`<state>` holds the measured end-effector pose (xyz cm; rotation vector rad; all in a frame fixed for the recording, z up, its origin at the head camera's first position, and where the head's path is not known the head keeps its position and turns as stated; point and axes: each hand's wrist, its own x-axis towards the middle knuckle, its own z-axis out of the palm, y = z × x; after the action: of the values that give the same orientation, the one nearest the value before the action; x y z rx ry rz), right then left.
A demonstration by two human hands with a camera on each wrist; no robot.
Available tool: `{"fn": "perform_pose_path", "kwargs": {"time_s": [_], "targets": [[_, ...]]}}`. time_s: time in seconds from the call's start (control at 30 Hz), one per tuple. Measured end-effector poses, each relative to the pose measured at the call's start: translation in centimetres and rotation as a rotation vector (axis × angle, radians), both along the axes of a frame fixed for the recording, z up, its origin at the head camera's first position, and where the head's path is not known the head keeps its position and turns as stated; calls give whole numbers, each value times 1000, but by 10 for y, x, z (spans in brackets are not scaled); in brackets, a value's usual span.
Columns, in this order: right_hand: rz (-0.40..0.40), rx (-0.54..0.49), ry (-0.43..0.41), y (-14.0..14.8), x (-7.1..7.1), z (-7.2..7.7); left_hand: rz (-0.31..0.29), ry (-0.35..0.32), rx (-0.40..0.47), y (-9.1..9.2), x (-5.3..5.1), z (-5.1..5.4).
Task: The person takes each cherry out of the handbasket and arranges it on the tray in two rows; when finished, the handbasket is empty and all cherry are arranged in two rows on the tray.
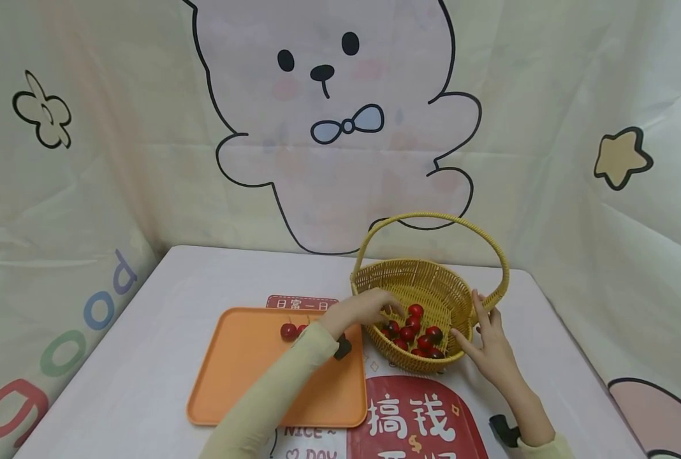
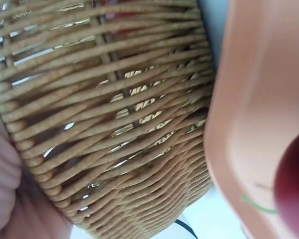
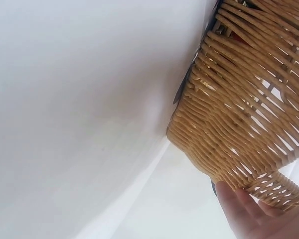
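Pinching basket [image 1: 386, 357] at rim w/ R hand [image 1: 494, 347]; holding L hand [image 1: 369, 307] over cherries [image 1: 407, 334], can't tell if gripping any. Could tip basket by leaning on rim.

Yellow woven basket [image 1: 412, 277]; red cherries [image 1: 407, 333]; plain orange tray [image 1: 237, 370]; white counter [image 1: 122, 376]; pale yellow sleeves [image 1: 277, 389]; white-lettered red print [image 1: 398, 387].
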<state>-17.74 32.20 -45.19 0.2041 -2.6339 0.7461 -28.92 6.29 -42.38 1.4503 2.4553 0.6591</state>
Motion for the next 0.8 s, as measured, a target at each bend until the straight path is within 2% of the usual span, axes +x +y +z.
{"fn": "perform_pose_path", "kwargs": {"time_s": [0.13,0.33,0.57,0.8], "targets": [[-3,6,0,0,0,0,-25,-28,-52,4,-5,1],[-2,6,-2,0,0,1,9,-102,-112,7,-7,2],[-10,7,-3,-1,1,1,38,-116,-175,12,-7,1],[-5,7,0,-1,0,1,41,-141,-184,13,-7,1]]}}
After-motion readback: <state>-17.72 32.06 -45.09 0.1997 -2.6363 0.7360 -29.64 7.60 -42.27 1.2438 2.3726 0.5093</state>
